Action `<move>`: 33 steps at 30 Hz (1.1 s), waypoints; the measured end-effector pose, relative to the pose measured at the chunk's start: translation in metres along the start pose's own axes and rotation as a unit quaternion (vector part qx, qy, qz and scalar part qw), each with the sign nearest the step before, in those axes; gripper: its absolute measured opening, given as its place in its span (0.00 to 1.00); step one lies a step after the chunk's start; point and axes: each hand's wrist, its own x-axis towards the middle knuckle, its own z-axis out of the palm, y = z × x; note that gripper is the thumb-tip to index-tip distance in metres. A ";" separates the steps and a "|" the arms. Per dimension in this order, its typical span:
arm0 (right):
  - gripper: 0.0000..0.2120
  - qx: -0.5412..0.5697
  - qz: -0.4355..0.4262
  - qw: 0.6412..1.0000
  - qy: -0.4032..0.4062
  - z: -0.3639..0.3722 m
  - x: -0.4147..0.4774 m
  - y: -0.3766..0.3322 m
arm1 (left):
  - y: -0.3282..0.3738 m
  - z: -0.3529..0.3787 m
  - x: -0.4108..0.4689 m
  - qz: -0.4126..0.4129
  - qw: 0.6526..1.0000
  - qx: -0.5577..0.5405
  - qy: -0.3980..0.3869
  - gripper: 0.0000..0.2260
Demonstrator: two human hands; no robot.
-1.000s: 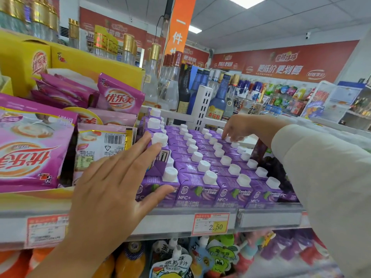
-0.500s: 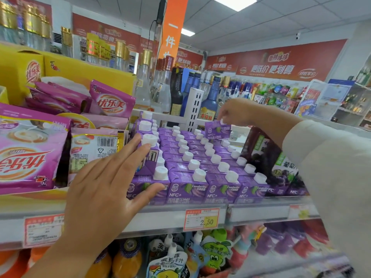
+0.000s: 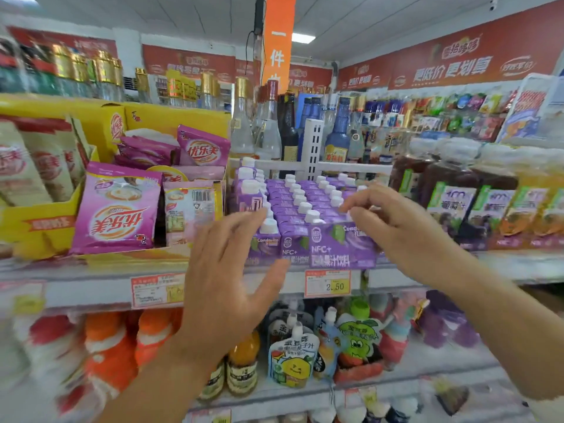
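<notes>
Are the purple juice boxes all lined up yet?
Nearly. Done: the purple cartons stand in rows on the shelf. In hand: the right hand holds a loose carton at the front edge. Left: setting it in line, near the open left hand.

We see a white shelf (image 3: 91, 290) with price tags (image 3: 328, 284) along its front edge. At its left stands a yellow display box (image 3: 36, 227) holding pink sachets (image 3: 116, 209). Just beside it, in the middle, purple juice cartons (image 3: 293, 206) with white caps stand upright in tight rows. To their right we find dark grape drinks (image 3: 451, 206), then orange drinks (image 3: 543, 209), both blurred.
</notes>
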 end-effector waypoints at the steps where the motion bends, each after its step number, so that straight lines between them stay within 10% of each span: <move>1: 0.08 0.037 0.005 0.999 0.005 0.010 -0.012 0.002 | 0.010 0.000 -0.009 -0.056 0.994 -0.078 -0.053 0.26; 7: 0.06 0.210 0.087 0.974 0.012 0.065 -0.071 0.027 | 0.033 0.014 -0.046 -0.367 0.818 -0.400 -0.191 0.21; 12: 0.20 0.349 0.144 0.926 -0.009 0.087 -0.106 0.042 | 0.033 0.015 -0.064 -0.443 0.761 -0.452 -0.144 0.21; 19: 0.15 0.375 0.139 0.914 0.066 0.104 -0.120 0.048 | 0.033 0.012 -0.078 -0.492 0.702 -0.500 -0.127 0.21; 28: 0.38 0.314 0.129 0.940 0.029 0.122 -0.137 0.040 | 0.051 0.012 -0.087 -0.480 0.684 -0.536 -0.120 0.14; 33: 0.20 0.391 0.136 0.910 0.008 0.110 -0.143 0.029 | 0.047 0.016 -0.089 -0.469 0.735 -0.464 -0.158 0.21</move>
